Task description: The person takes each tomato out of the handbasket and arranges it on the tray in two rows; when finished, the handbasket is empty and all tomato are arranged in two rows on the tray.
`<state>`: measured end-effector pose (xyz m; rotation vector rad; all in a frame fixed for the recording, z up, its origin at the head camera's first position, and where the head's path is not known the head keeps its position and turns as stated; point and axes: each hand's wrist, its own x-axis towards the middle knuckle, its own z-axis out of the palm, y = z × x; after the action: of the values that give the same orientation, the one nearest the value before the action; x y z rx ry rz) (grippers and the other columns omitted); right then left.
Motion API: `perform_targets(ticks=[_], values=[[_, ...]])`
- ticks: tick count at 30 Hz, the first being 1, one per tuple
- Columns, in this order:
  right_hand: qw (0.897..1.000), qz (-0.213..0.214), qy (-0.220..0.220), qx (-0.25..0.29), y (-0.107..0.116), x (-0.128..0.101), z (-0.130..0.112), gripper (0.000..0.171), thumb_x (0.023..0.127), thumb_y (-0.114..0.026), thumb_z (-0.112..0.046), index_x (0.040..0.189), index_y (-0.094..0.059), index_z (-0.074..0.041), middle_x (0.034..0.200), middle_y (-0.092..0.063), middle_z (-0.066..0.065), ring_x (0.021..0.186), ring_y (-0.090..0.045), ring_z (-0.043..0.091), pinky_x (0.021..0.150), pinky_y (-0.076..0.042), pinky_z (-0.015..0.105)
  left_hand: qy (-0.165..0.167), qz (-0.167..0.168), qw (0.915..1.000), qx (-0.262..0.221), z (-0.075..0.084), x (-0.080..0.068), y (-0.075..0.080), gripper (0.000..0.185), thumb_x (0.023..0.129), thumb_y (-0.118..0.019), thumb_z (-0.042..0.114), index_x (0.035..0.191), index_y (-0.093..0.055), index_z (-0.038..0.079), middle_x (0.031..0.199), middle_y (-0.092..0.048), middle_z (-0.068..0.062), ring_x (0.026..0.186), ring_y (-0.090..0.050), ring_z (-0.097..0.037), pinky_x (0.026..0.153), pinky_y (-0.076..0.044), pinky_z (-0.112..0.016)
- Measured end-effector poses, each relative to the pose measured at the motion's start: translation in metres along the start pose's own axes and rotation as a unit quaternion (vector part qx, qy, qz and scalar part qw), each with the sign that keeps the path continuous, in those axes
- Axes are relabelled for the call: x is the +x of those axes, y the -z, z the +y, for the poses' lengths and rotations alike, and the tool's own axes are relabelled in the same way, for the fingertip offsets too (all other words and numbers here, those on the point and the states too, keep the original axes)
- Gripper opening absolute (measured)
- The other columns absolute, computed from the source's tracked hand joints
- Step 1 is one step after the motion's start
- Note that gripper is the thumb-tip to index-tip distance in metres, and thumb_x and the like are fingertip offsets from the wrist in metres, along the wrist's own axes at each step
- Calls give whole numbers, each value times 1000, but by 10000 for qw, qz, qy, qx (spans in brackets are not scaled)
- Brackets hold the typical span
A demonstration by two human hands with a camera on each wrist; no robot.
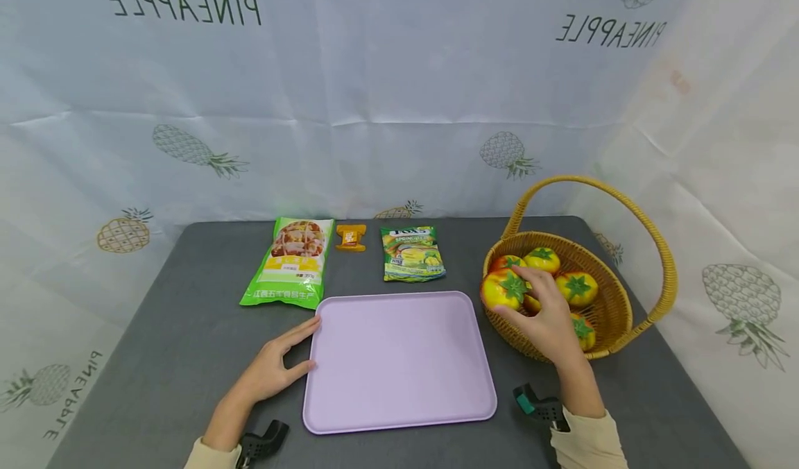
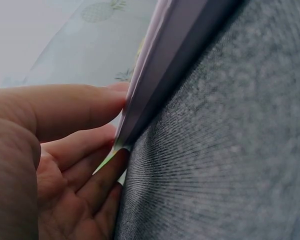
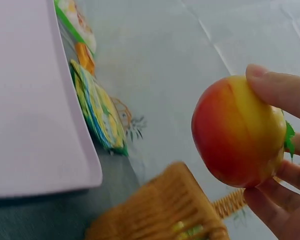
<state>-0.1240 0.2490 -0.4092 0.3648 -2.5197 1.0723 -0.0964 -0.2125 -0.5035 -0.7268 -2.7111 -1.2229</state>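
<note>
Where the grey table [image 1: 187,330] meets the pineapple-print backdrop, the word "PINEAPPLE" shows mirrored on the cloth, and the lilac tray [image 1: 399,358] serves as landmark. Behind the tray's far left corner lies a green snack bag [image 1: 290,262] with small print too fine to read; right of it, further back, sits a small orange packet [image 1: 351,237], and behind the tray's far edge a green-and-yellow pouch [image 1: 412,254] whose top line seems to read "SPRING", the rest blurred. At the tray's left edge the left hand [image 1: 275,368] rests with fingers [image 2: 85,107] straight and relaxed, thumb and fingertips touching the rim, gripping nothing. Right of the tray stands a wicker basket [image 1: 614,302] with a hoop handle, holding several red-and-yellow tomatoes. The right hand [image 1: 549,316] curls its fingers [image 3: 285,92] round one tomato [image 1: 502,290], held above the basket's rim nearest the tray.
</note>
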Motion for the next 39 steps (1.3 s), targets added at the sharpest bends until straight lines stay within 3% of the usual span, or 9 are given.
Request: perform_targets(ticks=[6,14,19,26,32,39], values=[[9997,-43,226,84,-22,2,-13,71,66,-86,-18,130,-55,-7,127,-53,11,110,-50,22,86,-43,26,17,27,10000,74,0,1,0,60,83,-73,24,137,-52,9,143,-49,-5,132,-33,8,102,-19,0],[9977,-433,220,480,-56,10,-28,71,66,-86,-24,128,-55,-8,123,-54,9,101,-53,19,77,-51,43,29,29,10000,88,0,1,-2,60,83,-73,24,137,-52,9,143,-49,-5,132,-35,6,102,-19,0],[9933,-797,122,833,-80,18,-36,71,67,-85,-29,128,-55,-6,123,-54,10,104,-56,21,83,-52,49,36,24,10000,85,1,1,-1,59,83,-72,24,137,-52,9,143,-50,-6,132,-34,7,101,-19,0],[9854,-1349,65,1038,-121,29,-52,72,68,-84,-37,127,-57,-7,120,-56,5,101,-57,18,85,-53,43,-73,120,9999,76,2,0,-1,59,82,-73,21,136,-52,7,141,-50,-9,131,-31,11,101,-18,2],[9763,-1848,88,1126,-156,33,-64,70,70,-82,-42,127,-57,-9,120,-56,2,100,-55,14,85,-52,35,66,76,9998,154,1,-2,-1,60,83,-73,24,137,-52,10,143,-49,-5,132,-34,5,101,-18,1],[9740,-2055,195,933,-186,36,-70,68,70,-80,-48,126,-58,-15,121,-56,-1,98,-53,12,82,-50,30,192,6,9998,104,2,-1,-1,59,82,-73,24,136,-53,11,144,-49,-3,134,-37,0,102,-18,0]])
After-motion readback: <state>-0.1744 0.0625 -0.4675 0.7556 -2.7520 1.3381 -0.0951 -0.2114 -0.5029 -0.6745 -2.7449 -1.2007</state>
